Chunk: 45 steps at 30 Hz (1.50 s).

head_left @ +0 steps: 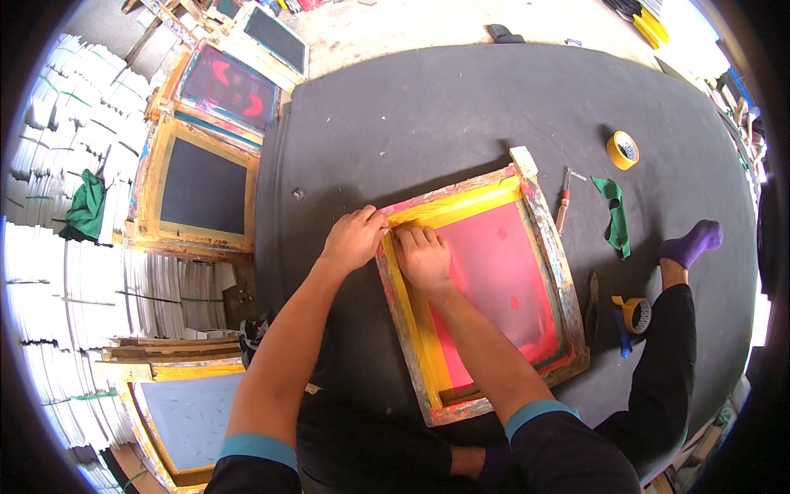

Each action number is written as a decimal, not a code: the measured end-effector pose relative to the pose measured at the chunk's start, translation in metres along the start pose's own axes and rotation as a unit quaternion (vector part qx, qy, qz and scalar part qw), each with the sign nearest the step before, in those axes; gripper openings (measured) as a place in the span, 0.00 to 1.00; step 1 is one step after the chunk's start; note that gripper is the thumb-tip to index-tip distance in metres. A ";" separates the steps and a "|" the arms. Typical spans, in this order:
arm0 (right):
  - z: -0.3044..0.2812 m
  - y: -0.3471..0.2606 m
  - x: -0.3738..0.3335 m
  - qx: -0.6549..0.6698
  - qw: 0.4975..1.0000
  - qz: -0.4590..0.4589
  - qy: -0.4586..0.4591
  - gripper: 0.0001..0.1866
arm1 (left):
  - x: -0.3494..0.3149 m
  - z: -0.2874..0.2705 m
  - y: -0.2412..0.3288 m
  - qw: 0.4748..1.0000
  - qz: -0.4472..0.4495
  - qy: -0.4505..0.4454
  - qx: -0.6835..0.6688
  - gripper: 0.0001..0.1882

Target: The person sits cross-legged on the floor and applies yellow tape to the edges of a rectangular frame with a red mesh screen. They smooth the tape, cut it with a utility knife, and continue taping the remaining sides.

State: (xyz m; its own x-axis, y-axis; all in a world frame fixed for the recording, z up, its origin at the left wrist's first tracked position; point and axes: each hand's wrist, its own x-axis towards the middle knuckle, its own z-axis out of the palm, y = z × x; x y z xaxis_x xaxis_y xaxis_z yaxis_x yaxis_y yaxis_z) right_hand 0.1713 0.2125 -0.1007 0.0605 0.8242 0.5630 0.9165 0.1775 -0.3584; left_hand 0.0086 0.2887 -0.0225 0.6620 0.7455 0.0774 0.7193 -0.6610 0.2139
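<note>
A wooden screen-printing frame (559,239) with pink mesh (490,280) lies tilted on the dark surface before me. Yellow tape (465,206) lines its inner edges. At the frame's far left corner, my left hand (352,239) pinches the tape by the outer edge. My right hand (424,259) is just inside that corner, its fingers curled and pressed together on the tape. The two hands nearly touch. The fingertips of both are partly hidden, and my right forearm crosses over the mesh.
Right of the frame lie a red-handled tool (564,202), a green cloth strip (612,218), pliers (592,300), and two yellow tape rolls (623,151). My purple-socked foot (691,244) rests farther right. More screen frames (152,185) and white stacks (62,288) stand left.
</note>
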 end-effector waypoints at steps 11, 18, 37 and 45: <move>0.004 0.002 0.002 -0.011 1.000 -0.009 -0.002 0.03 | 0.003 0.004 0.001 1.000 0.005 -0.004 0.006 0.10; 0.012 0.004 0.008 -0.004 1.000 0.019 -0.011 0.05 | 0.004 0.007 -0.004 0.999 0.033 -0.002 0.030 0.09; 0.000 0.003 0.020 0.049 0.997 0.053 -0.001 0.14 | 0.004 0.008 -0.008 0.999 0.030 -0.004 -0.014 0.11; 0.002 0.004 0.024 0.042 0.996 0.065 -0.044 0.14 | 0.008 0.006 -0.006 0.998 0.019 -0.027 -0.047 0.09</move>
State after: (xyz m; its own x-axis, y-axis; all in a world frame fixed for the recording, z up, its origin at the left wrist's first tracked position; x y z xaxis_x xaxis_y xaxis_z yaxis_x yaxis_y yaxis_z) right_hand 0.1756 0.2343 -0.0898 0.1390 0.8863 0.4418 0.8662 0.1074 -0.4880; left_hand 0.0110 0.2984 -0.0287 0.7000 0.7133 0.0357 0.6724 -0.6751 0.3034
